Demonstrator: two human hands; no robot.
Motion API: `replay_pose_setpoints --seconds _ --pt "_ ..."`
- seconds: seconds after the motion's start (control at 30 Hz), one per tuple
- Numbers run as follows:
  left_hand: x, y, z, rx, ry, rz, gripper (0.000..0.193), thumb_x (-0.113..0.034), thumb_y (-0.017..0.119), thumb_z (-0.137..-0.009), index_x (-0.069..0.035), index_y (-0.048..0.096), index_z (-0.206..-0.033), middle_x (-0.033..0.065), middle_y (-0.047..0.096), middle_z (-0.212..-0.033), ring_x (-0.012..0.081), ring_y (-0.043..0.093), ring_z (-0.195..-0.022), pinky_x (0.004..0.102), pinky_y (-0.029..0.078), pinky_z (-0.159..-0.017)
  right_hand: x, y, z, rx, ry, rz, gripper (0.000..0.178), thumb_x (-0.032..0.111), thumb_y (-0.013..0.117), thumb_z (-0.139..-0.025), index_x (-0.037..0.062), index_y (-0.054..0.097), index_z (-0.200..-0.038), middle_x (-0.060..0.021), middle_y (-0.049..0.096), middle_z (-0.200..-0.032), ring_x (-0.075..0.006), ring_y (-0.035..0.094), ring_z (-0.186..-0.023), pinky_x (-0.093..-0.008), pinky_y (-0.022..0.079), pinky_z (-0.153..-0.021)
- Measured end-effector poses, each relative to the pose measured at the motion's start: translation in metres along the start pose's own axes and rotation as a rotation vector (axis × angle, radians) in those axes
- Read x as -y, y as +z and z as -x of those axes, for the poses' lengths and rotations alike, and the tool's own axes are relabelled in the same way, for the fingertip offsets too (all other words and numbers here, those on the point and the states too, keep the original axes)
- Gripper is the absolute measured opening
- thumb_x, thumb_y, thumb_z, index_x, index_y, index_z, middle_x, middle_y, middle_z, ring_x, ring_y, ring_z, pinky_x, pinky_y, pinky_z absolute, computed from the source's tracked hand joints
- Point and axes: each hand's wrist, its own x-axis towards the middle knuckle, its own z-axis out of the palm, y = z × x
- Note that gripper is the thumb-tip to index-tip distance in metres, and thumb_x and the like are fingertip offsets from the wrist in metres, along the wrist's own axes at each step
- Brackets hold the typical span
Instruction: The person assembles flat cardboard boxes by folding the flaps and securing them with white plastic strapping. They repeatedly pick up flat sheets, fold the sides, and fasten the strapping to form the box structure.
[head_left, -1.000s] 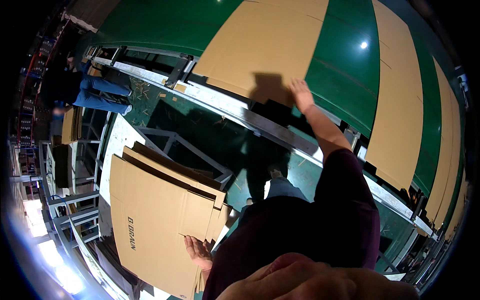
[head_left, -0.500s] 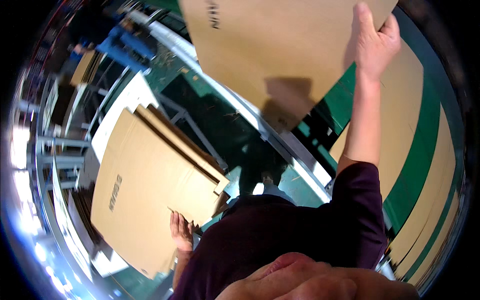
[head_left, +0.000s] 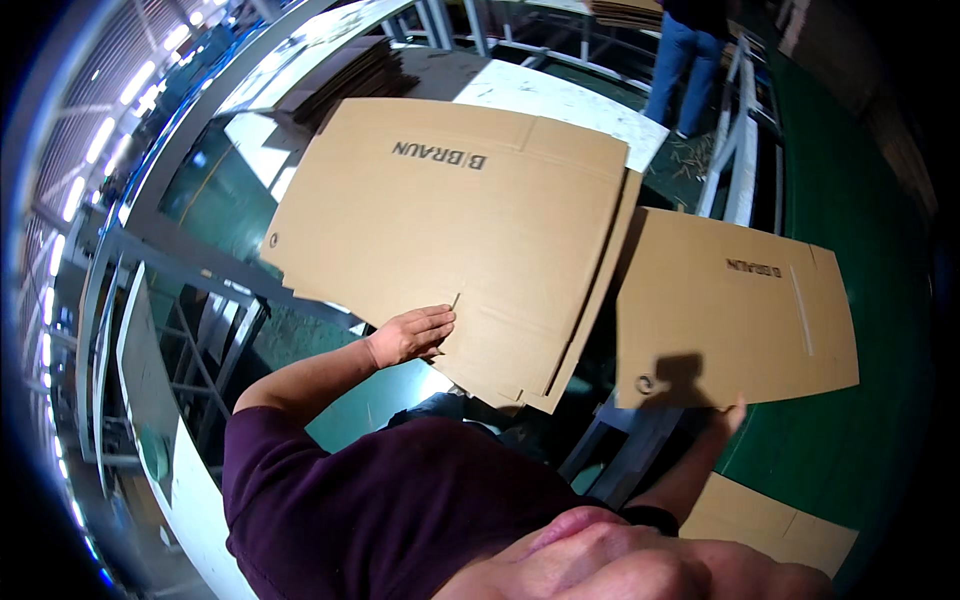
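Note:
A large flat cardboard sheet [head_left: 430, 230] with black print lies on top of other sheets, left of the middle. My left hand [head_left: 412, 336] rests on its near edge beside a short slit, fingers stretched out over the board. To the right, a second printed cardboard sheet [head_left: 730, 325] is held by its near edge in my right hand [head_left: 734, 415]. Most of that hand's fingers are hidden by the board. The held sheet is close to the right edge of the stack, with a dark gap between them.
A green conveyor belt [head_left: 800, 440] runs along the right, carrying another cardboard piece [head_left: 765, 525]. Beyond the stack are a white tabletop [head_left: 560, 103] and a pile of dark-edged boards [head_left: 345, 78]. A person in blue jeans [head_left: 685, 65] stands at the back, near scraps on the floor.
My view has turned to the left. The sheet in my right hand has come down from high on the right to beside the stack. My left hand stays on the stack.

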Motion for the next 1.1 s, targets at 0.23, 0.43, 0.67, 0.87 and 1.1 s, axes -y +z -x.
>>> replay_pose_setpoints --seconds 0.23,0.43,0.67,0.87,1.1 --pt "0.008 0.005 0.000 -0.095 0.058 0.056 0.048 -0.022 0.068 -0.080 0.000 0.055 -0.120 0.0154 0.051 -0.129 0.0338 0.048 -0.123 0.0415 0.044 -0.100 0.121 0.178 0.094 -0.209 -0.582 0.601 0.019 0.013 0.064 -0.079 -0.0028 0.062 -0.089 -0.0109 0.064 -0.086 -0.0194 0.063 -0.073 -0.0262 0.049 -0.053" --pt "0.017 0.011 0.001 -0.202 0.107 0.114 0.046 -0.022 0.068 -0.081 0.001 0.055 -0.118 0.0143 0.051 -0.129 0.0320 0.048 -0.123 0.0409 0.044 -0.099 0.208 0.199 0.182 -0.194 -0.871 0.600 0.026 0.016 0.063 -0.079 -0.0075 0.063 -0.089 -0.0138 0.064 -0.086 -0.0243 0.063 -0.071 -0.0360 0.052 -0.062" --pt "0.022 0.022 0.006 -0.284 0.142 0.144 0.049 -0.021 0.067 -0.079 0.004 0.055 -0.119 0.0161 0.051 -0.127 0.0321 0.047 -0.123 0.0409 0.042 -0.101 0.245 0.194 0.382 -0.284 -0.841 0.602 0.032 0.022 0.059 -0.084 -0.0065 0.062 -0.098 -0.0132 0.064 -0.094 -0.0247 0.061 -0.085 -0.0373 0.050 -0.074" --pt "0.028 0.031 0.008 -0.293 0.141 0.118 0.049 -0.023 0.065 -0.079 0.004 0.055 -0.119 0.0155 0.053 -0.124 0.0305 0.046 -0.123 0.0384 0.039 -0.104 0.223 0.198 0.499 -0.321 -0.838 0.492 0.034 0.026 0.057 -0.087 -0.0039 0.061 -0.104 -0.0125 0.063 -0.100 -0.0242 0.058 -0.098 -0.0386 0.048 -0.083" --pt "0.019 0.007 0.005 0.002 -0.050 0.358 0.035 -0.024 0.060 -0.082 -0.004 0.060 -0.111 0.0137 0.054 -0.121 0.0290 0.051 -0.115 0.0397 0.042 -0.097 -0.043 0.294 0.454 0.175 -0.843 0.506 0.026 0.014 0.059 -0.086 -0.0039 0.060 -0.106 -0.0103 0.063 -0.098 -0.0195 0.061 -0.088 -0.0338 0.051 -0.071"
